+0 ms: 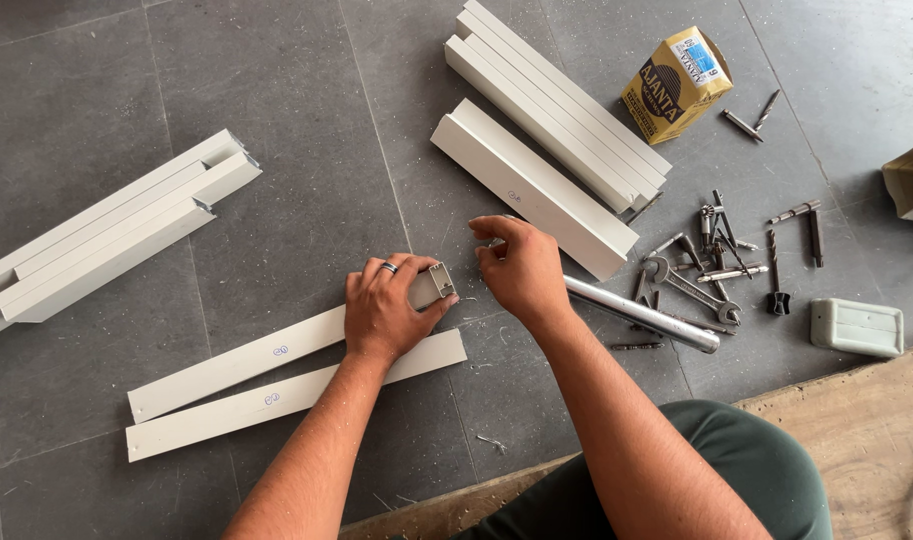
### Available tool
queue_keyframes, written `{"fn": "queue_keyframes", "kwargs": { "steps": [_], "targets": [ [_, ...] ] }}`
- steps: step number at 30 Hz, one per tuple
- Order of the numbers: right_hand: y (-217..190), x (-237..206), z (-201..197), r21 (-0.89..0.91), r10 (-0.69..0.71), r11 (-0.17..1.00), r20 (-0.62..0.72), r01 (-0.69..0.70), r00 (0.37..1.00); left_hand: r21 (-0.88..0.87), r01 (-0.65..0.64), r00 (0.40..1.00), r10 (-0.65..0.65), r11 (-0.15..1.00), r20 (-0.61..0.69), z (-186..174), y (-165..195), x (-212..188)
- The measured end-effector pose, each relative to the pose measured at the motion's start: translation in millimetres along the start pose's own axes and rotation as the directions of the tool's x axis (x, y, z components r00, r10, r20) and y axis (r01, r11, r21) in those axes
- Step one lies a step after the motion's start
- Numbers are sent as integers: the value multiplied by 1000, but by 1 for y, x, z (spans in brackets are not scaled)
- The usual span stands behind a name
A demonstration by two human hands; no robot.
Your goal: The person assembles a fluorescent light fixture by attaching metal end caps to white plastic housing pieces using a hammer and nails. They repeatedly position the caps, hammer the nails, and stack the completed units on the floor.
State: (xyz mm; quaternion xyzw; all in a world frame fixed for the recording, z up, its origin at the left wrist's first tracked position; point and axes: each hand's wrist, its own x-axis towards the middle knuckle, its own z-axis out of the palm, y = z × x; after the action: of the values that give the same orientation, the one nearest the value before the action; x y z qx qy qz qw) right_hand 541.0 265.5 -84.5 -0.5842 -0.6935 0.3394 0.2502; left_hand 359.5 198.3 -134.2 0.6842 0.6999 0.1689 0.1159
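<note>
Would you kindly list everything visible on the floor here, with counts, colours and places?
Profile under the left hand: one, white, hollow end by the fingers.
Flat strip: one, white, just below that profile.
Left profile stack: several, white, far left.
Top profile stack: several, white, top centre.
Wide profile: one, white, beside the top stack.
Metal tube: one, silver, right of the right hand.
Cardboard box: one, yellow, top right.
Drill bits and spanner: many, dark metal, scattered right.
Plastic pieces: two, pale, right edge.
Tile floor: grey.
Left hand: ringed, gripping the profile end.
Right hand: above the floor, fingertips near the profile's end.
</note>
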Motion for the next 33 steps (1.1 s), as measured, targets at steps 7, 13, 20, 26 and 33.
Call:
{"fn": "queue_keyframes", "kwargs": {
  "steps": [7, 13, 20, 26, 33],
  "targets": [
    [0, 0, -1, 6, 17, 1000, 4, -17, 1000, -6, -11, 1000, 11, 1000, -12, -2, 1, 0],
    [-1, 0, -3, -8, 28, 1000, 3, -28, 1000, -14, -11, 1000, 11, 1000, -15, -3, 1, 0],
    [3, 6, -25, -121, 55, 992, 95, -43, 994, -2, -20, 999, 20, 1000, -25, -3, 1, 2],
    [28, 6, -63, -496, 101, 862, 367, 103, 925, -34, -21, 999, 20, 999, -32, -3, 1, 0],
    [40, -4, -64, -658, 234, 748, 385, 87, 893, -28, -18, 999, 17, 999, -35, -8, 1, -1]
  ]
}}
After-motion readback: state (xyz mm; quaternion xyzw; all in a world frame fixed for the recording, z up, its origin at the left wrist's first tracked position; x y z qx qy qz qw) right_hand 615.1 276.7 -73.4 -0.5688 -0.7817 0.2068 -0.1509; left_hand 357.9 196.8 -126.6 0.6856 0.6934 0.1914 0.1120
